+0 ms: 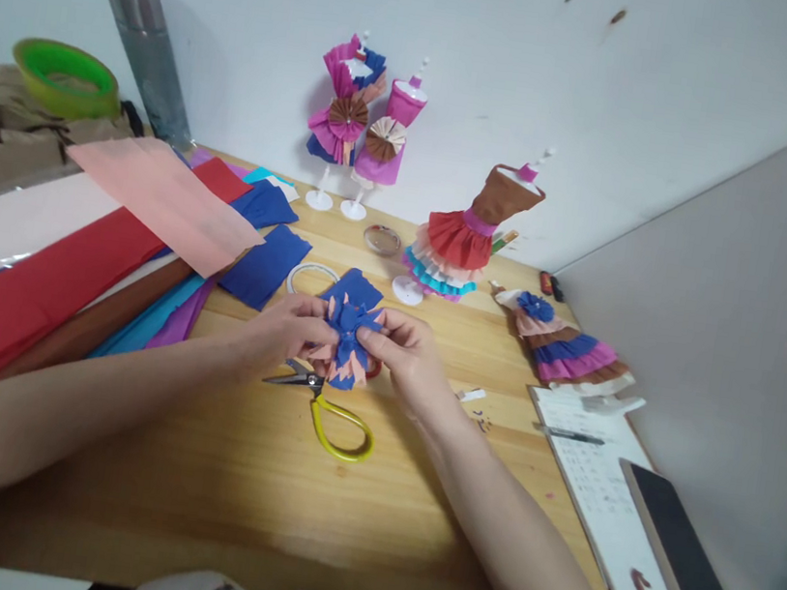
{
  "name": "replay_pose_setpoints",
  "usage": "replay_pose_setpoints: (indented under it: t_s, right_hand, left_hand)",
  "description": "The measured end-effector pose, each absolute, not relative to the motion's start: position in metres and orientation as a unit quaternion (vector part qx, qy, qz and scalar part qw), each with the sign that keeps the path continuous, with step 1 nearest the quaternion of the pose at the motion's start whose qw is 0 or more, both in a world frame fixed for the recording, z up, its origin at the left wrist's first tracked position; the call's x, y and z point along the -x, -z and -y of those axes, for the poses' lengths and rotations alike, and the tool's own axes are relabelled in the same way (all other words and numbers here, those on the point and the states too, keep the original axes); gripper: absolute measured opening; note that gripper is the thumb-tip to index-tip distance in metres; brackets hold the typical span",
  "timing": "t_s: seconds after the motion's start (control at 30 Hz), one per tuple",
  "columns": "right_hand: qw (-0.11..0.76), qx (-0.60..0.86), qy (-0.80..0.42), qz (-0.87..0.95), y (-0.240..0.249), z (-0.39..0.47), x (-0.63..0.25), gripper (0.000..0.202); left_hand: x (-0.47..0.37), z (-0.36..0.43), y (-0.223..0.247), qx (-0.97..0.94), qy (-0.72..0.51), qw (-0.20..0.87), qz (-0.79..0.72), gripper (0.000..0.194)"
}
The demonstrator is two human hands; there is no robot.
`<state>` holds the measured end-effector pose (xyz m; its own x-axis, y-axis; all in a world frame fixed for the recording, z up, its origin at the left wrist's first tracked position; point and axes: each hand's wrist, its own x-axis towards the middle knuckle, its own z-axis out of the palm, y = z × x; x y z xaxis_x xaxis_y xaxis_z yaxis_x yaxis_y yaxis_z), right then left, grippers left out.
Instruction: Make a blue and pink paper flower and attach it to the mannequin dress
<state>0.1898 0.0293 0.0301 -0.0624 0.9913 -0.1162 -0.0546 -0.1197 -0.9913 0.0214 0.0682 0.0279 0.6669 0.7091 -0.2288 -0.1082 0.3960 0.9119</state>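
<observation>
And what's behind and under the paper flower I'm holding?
Beyond the paper flower, a piece of blue paper shows; below it, the yellow-handled scissors, partly covered. Something red peeks out at right, too little to identify. The flower, left hand and right hand hide the rest.

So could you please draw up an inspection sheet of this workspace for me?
Surface: wooden table.
Job's things: blue-and-peach flower, held; yellow-handled scissors on the table, nearer the wearer.
Clutter: coloured sheets overlapping at the left; green roll beyond them.
Grips: left grip and right grip both closed on the flower.
Cables: nothing seen.
Surroundings: three dressed mannequins standing before a pale wall.
</observation>
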Motion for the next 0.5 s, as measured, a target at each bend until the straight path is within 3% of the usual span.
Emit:
replay_pose_setpoints:
  t_s: [0.27,0.5]
  right_hand:
    - [0.470,0.476,-0.555,0.494,-0.0309,-0.0288,-0.1878,0.034]
    - [0.467,0.482,-0.564,0.482,-0.0286,-0.0304,-0.1884,0.041]
  left_hand:
    - [-0.0196,-0.0692,-0.0269,-0.564,-0.252,0.709,-0.339,0.024]
    - [-0.0223,-0.0695,-0.0301,-0.534,-0.252,0.712,-0.381,0.013]
